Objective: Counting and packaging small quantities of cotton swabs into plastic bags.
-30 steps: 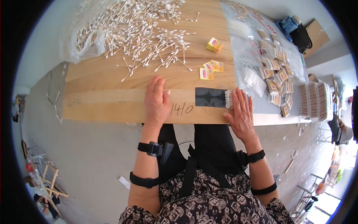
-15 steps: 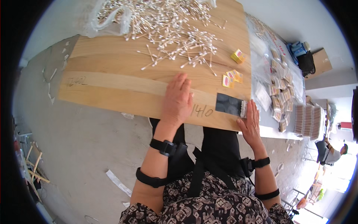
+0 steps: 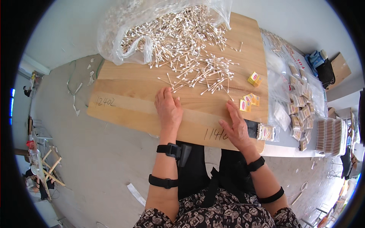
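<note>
Loose cotton swabs (image 3: pixel 207 74) with wooden sticks lie spread on the wooden table (image 3: pixel 129 85). More spill from a clear plastic bag (image 3: pixel 110 41) at the far side. My left hand (image 3: pixel 168 109) rests flat on the board, its fingertips just short of the nearest swabs. My right hand (image 3: pixel 236 125) holds nothing either; its fingers are stretched out and the thumb stands apart. Beside its wrist side, a clear-wrapped row of swabs (image 3: pixel 265 132) lies by a black patch (image 3: pixel 251 128) partly covered by the hand. Yellow-and-white cards (image 3: pixel 249 102) lie beyond its fingertips.
A small stack of yellow cards (image 3: pixel 254 79) sits near the table's right edge. On the adjoining surface are several small swab packs (image 3: pixel 300 110), clear plastic bags (image 3: pixel 273 72) and stacked packs (image 3: pixel 330 136). A wooden frame (image 3: pixel 49 165) stands at far left.
My right hand has moved left, off the wrapped swab row, toward the swabs. My left hand has shifted slightly left. The view has tilted, showing more of the bag.
</note>
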Motion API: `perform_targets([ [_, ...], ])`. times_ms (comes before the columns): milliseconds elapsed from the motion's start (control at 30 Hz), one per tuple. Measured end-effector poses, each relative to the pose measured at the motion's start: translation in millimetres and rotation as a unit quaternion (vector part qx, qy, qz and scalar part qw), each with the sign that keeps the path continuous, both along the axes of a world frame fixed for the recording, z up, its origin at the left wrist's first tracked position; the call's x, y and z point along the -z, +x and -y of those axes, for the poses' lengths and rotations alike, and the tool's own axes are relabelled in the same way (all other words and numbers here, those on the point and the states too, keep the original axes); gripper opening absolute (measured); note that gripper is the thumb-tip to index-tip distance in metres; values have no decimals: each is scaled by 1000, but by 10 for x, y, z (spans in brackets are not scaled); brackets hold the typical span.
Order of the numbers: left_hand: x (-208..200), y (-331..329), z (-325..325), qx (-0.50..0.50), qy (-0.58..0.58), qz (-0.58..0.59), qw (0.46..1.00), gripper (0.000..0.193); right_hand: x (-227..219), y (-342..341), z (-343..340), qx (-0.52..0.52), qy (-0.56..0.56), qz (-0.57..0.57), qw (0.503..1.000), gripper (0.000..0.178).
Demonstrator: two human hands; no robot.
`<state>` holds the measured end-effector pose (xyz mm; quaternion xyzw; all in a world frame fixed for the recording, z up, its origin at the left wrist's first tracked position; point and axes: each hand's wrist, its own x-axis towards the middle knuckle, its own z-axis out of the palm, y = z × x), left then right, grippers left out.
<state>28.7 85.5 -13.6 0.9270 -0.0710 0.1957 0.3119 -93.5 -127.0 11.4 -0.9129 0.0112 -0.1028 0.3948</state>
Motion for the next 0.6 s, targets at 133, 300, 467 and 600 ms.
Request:
perform_targets([
  [133,-66,110,44,-21,18,-7,1000,37,100,-7,-79,-9,-69,50,996,56],
  [300,-85,179,64,-41,27,-10,999,18,122,-6,-67,-17,-63,61,996,53],
  [467,-56,6,71,-32,45,-10,998,14,139,-12,-42,-13,-54,71,996,50],
  [600,-52,-283,136,2,60,-4,998,14,156,14,-8,8,-17,79,997,49],
])
